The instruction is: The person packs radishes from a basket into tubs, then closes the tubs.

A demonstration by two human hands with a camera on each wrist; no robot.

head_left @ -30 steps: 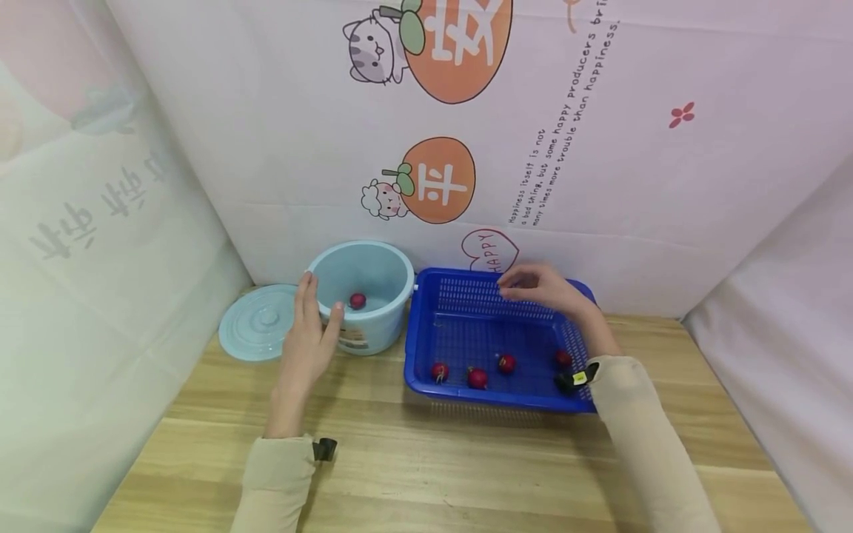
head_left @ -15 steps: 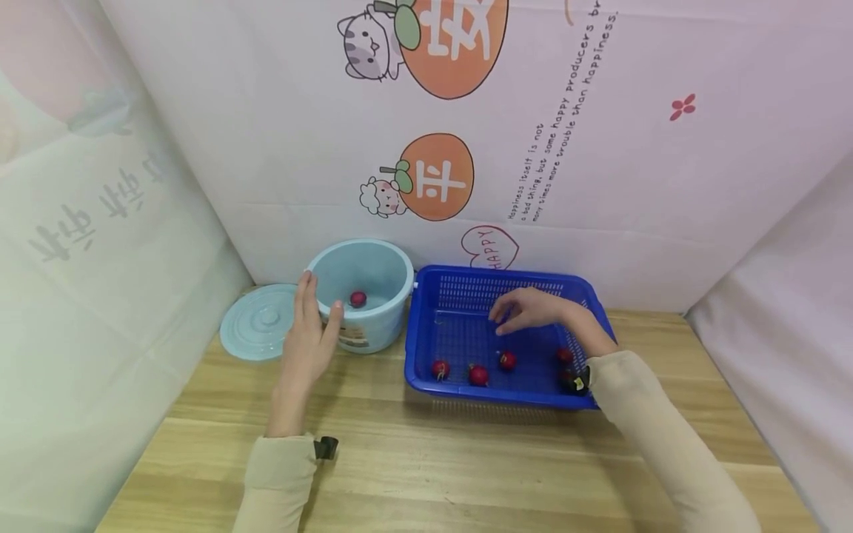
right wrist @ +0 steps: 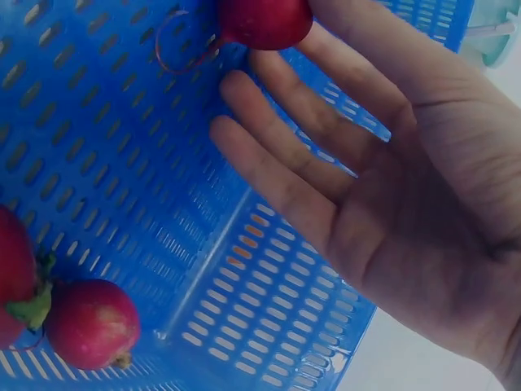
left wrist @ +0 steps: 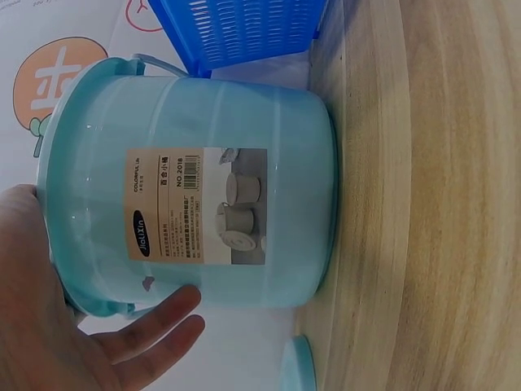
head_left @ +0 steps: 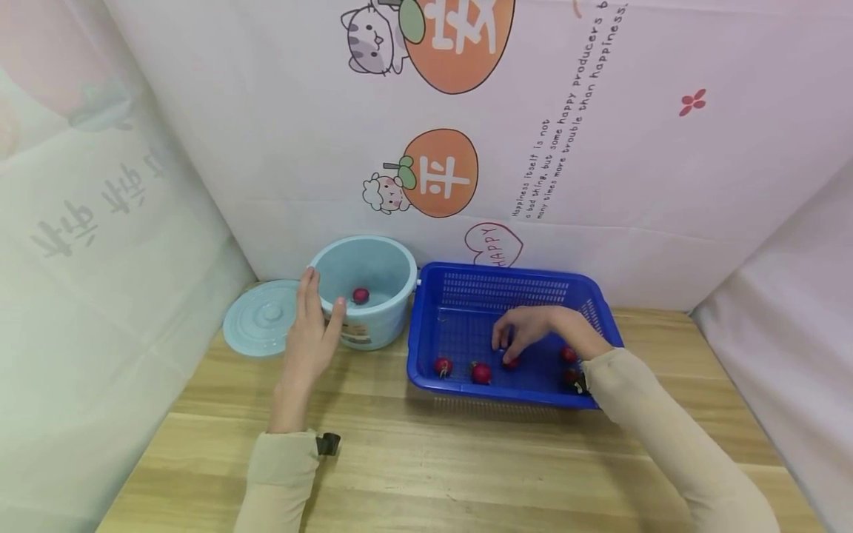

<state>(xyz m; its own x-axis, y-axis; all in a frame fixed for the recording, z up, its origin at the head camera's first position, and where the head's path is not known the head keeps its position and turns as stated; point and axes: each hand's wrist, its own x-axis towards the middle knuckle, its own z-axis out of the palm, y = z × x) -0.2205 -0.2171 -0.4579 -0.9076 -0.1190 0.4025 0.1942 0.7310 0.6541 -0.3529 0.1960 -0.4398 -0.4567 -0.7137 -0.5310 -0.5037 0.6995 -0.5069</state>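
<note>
Pinching a radish between thumb and forefinger of the right hand, other fingers spread, near six o'clock in the blue basket. Resting the left hand, fingers nearly straight, at the rim of the bucket, toward nine o'clock. Visible from the head only: a second radish inside. Legible from the left wrist only: the label. Cropped in the right-wrist view: the pinched radish at twelve o'clock, a third radish near eight.

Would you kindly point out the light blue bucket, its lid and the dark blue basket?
Bucket (left wrist: pixel 194 187): left wrist view, on its labelled side wall.
Lid (head_left: pixel 270 314): head view, on its central knob.
Basket (head_left: pixel 501 287): head view, on its slotted back wall.
</note>
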